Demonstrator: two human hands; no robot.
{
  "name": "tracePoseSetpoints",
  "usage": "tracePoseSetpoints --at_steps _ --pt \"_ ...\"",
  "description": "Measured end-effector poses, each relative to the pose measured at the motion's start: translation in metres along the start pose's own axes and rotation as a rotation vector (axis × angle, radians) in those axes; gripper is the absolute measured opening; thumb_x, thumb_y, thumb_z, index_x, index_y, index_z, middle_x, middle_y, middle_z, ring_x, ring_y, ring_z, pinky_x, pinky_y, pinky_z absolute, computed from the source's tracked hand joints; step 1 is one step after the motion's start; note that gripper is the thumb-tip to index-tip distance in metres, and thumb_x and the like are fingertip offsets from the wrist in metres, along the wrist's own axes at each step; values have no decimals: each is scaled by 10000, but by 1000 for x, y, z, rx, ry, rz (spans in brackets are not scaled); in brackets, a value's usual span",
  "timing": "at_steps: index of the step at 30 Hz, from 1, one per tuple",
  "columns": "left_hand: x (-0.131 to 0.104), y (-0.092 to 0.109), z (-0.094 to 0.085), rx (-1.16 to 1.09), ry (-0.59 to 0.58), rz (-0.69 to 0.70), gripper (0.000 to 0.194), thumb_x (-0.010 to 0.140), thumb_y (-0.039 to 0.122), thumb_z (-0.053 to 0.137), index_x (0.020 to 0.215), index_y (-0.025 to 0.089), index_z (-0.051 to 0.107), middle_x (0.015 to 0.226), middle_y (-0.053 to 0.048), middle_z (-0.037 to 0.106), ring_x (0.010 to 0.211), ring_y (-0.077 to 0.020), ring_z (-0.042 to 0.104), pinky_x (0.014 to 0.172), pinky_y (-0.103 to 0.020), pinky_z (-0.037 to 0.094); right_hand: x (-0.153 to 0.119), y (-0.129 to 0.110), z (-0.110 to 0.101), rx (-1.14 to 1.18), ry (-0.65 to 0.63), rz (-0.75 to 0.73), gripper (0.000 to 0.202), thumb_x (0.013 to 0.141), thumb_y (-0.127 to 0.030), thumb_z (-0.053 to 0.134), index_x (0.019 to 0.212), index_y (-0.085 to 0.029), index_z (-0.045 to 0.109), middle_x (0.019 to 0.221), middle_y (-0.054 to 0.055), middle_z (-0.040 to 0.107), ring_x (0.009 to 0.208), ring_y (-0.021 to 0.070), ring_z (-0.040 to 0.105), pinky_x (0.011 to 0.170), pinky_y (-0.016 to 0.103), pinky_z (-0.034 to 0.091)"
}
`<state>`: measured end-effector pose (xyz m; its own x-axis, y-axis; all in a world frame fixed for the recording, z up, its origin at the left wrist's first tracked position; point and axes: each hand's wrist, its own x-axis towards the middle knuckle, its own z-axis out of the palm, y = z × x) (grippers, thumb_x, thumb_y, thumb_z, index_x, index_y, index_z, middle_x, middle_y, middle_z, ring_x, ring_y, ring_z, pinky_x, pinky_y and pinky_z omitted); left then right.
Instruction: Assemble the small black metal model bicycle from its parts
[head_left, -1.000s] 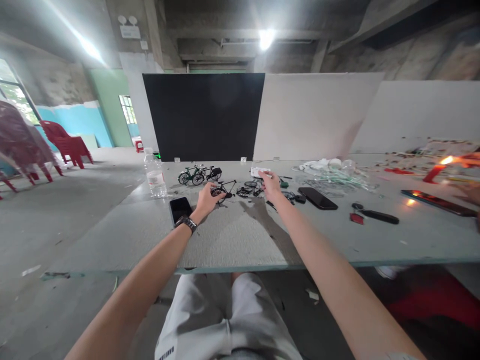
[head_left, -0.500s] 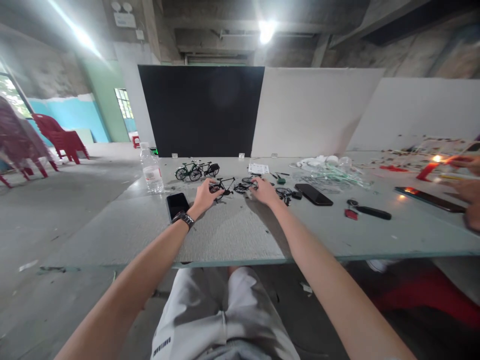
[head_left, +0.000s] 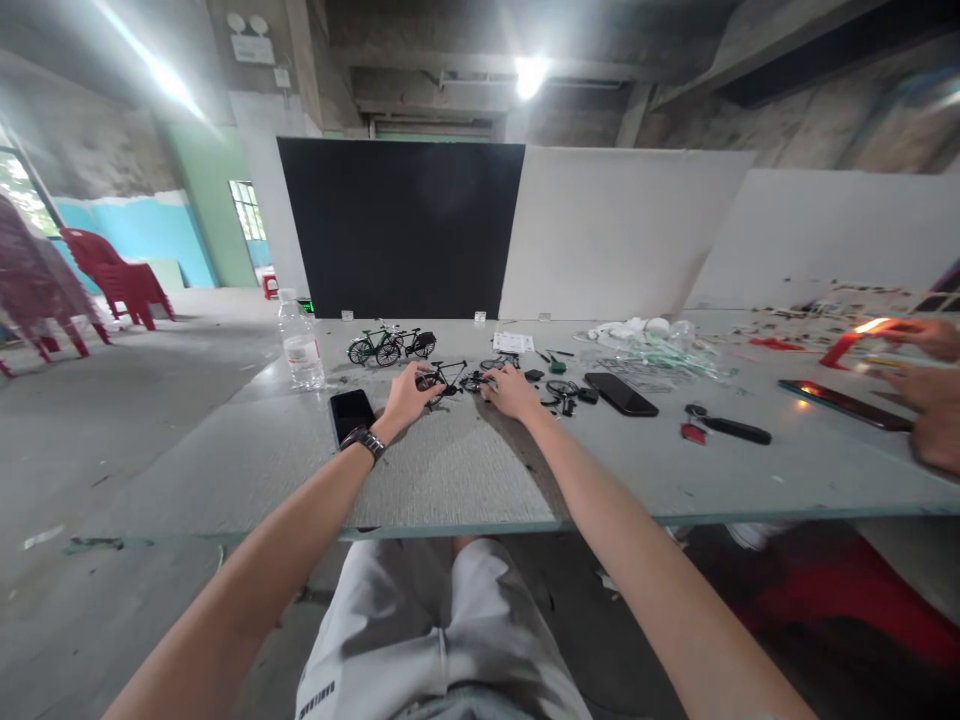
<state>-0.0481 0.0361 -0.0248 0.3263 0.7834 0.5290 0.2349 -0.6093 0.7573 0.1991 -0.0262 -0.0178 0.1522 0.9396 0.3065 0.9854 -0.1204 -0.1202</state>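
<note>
My left hand [head_left: 407, 398], with a watch on its wrist, is closed on the rear part of a small black bicycle frame [head_left: 448, 378] that stands on the grey table [head_left: 442, 470]. To the right, my right hand [head_left: 511, 390] is closed around a small dark bicycle part [head_left: 472, 382], close to the front of the frame; its exact shape is partly hidden by the fingers. Behind my left hand stand a green model bicycle [head_left: 373, 346] and a black model bicycle [head_left: 418, 343]. More black parts [head_left: 562, 392] lie right of my right hand.
A phone [head_left: 351, 414] and a water bottle [head_left: 301, 345] are on the left. Rightward lie another phone [head_left: 621, 394], a black-handled tool [head_left: 738, 430] and plastic bags [head_left: 660, 335]. At far right, another person's hands [head_left: 926, 365] hold a burning red object [head_left: 841, 346].
My right hand has moved left with the dark part, closer to the bicycle frame. My left hand has stayed at the frame. The view has shifted slightly.
</note>
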Motion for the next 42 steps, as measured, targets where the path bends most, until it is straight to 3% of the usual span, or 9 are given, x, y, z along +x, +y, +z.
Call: tracePoseSetpoints --at_steps 5,8,11,15,24,32,37,42 --pt "1 0 -1 32 -30 -24 365 809 371 796 1073 185 627 939 -100 711 900 -272 677 800 -409 554 -9 24 -30 -31 -3 218 362 987 -394 573 1291 -209 639 1318 183 588 1096 300 624 880 366 505" --pt "2 -2 -1 36 -61 -42 384 826 385 782 1106 182 616 977 -107 714 915 -263 682 786 -385 557 -17 45 -48 -52 -34 379 296 982 -371 577 1175 -186 706 1161 186 677 1044 311 664 872 387 510" --pt "2 -3 -1 66 -64 -40 391 831 391 780 1114 179 614 998 -114 717 954 -268 682 818 -389 552 -22 59 -56 -42 -107 430 316 949 -472 611 1069 -216 751 1068 163 724 995 322 686 842 404 520" --pt "3 -3 -1 79 -63 -29 388 832 386 780 1113 174 615 1017 -120 721 962 -269 682 828 -387 543 -19 58 -51 -21 -183 381 366 873 -563 681 972 -221 762 989 143 743 966 313 692 816 387 523" --pt "1 -2 -1 88 -51 -38 412 828 393 784 1135 169 625 1002 -119 718 985 -277 675 850 -392 538 -15 37 -38 -25 -149 267 291 927 -461 648 1050 -209 727 985 149 731 963 296 686 814 372 519" --pt "1 0 -2 74 -49 -28 408 823 373 792 1131 167 622 989 -117 718 972 -278 679 855 -404 542 -13 22 -26 -83 -105 191 571 966 -540 540 1450 -237 531 1336 205 605 1122 371 642 864 445 527" --pt "0 2 -2 83 -56 -30 393 833 387 779 1124 173 625 1005 -128 714 967 -286 678 846 -421 551 -11 14 -20 -95 -123 139 466 999 -469 499 1391 -233 588 1322 198 620 1080 346 661 846 427 528" --pt "0 2 -2 67 -59 -28 377 827 376 786 1108 185 622 956 -116 716 960 -296 678 847 -439 554 -10 12 -19 -77 -100 121 337 974 -402 576 1244 -217 655 1249 176 656 1056 315 667 822 380 521"
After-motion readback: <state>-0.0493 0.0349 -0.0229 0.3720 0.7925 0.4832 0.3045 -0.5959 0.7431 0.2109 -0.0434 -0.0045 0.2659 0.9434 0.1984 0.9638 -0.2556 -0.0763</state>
